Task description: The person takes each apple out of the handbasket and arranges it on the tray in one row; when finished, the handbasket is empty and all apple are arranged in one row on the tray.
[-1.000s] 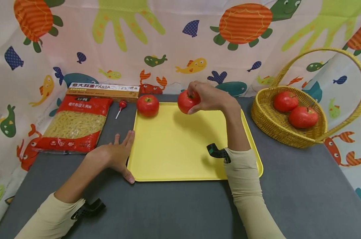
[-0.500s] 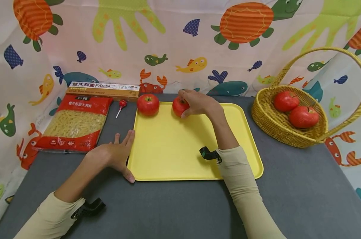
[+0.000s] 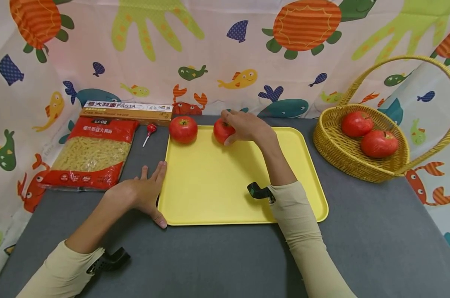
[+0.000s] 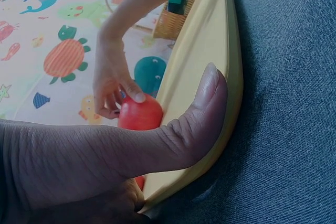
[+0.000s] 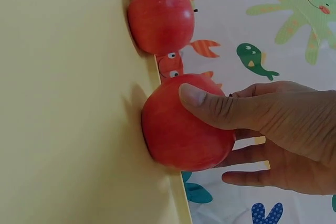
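My right hand (image 3: 247, 127) holds a red apple (image 3: 221, 132) at the far side of the yellow tray (image 3: 210, 182). In the right wrist view the thumb lies on the apple (image 5: 184, 129) and the other fingers reach behind it, partly hidden. The apple sits low against the tray surface. To its left, a second red apple (image 3: 183, 130) stands in the tray's far left corner, a small gap between them. My left hand (image 3: 146, 194) rests at the tray's left edge with fingers spread and its thumb (image 4: 207, 93) near the front corner.
A bag of pasta (image 3: 92, 153) lies left of the tray, with a pasta box (image 3: 126, 111) behind it and a lollipop (image 3: 150, 130) beside it. On the right stands a yellow wicker basket (image 3: 340, 159) with two red apples (image 3: 379, 144). A patterned cloth hangs behind.
My right hand has moved left and lowered the apple onto the far part of the tray, nearer the other apple. Over the last half second it has stayed nearly still. My left hand has not moved.
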`<act>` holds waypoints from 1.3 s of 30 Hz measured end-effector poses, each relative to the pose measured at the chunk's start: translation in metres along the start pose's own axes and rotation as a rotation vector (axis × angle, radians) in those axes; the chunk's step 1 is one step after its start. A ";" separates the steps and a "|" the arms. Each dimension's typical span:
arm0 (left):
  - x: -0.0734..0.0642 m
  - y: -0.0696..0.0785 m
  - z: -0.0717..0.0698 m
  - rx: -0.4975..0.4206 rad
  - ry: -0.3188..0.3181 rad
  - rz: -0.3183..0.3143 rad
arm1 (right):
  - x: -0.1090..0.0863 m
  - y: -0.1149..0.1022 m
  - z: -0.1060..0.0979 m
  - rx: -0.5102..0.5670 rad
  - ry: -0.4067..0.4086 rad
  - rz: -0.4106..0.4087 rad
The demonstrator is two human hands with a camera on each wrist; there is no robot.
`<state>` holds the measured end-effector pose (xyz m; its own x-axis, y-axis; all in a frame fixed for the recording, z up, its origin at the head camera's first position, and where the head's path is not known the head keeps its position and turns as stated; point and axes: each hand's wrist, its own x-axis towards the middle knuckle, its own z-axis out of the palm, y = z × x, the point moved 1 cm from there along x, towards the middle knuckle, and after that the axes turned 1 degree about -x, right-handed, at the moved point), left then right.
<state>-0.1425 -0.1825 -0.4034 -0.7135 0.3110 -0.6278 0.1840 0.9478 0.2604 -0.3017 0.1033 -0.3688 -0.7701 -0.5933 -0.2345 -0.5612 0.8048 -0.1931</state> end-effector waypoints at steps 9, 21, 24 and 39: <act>0.015 -0.014 0.007 -0.007 0.005 -0.001 | -0.007 0.000 -0.008 0.003 -0.003 -0.002; 0.012 -0.011 0.006 -0.013 0.007 -0.002 | -0.024 -0.001 -0.026 0.016 -0.016 0.070; 0.007 -0.007 0.004 -0.005 0.008 0.004 | -0.031 0.000 -0.030 0.045 -0.013 0.088; 0.004 -0.004 0.000 0.002 -0.002 0.003 | -0.089 0.021 -0.069 0.129 0.141 0.133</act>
<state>-0.1460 -0.1855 -0.4067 -0.7115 0.3139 -0.6287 0.1873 0.9470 0.2609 -0.2661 0.1746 -0.2861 -0.8745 -0.4667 -0.1320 -0.4157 0.8615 -0.2916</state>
